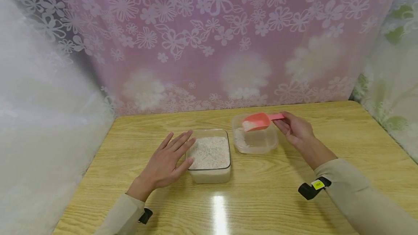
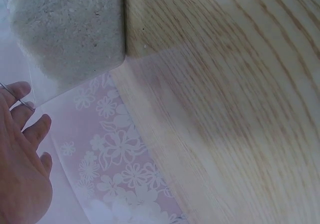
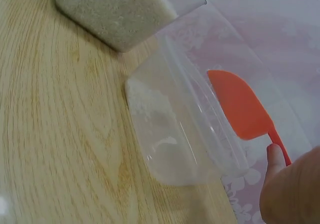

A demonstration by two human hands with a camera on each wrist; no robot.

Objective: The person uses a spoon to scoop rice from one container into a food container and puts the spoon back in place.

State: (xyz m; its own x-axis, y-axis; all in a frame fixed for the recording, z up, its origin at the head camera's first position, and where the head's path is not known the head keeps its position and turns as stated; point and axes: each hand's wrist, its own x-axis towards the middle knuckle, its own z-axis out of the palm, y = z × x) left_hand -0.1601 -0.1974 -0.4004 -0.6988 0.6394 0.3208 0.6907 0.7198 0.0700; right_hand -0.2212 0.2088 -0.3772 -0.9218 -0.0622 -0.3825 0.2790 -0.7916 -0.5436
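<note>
- Right hand (image 1: pixel 297 130) pinches red scoop (image 1: pixel 262 120) over plastic tub (image 1: pixel 261 148); white grains (image 1: pixel 249 125) near scoop's mouth.
- Left hand (image 1: pixel 167 163): fingers spread, at rim of glass container (image 1: pixel 210 177).
- Risk: a wrist twist could spill grains onto table (image 1: pixel 261 198).

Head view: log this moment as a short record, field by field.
right hand: holds the handle of the red scoop
scoop load: white grains
scoop position: above the translucent tub
tub contents: loose grains toward its left side
square container: mostly full of rice, left of the tub
left hand: fingers extended at the square container's rim
surface: wood-grain table
</note>
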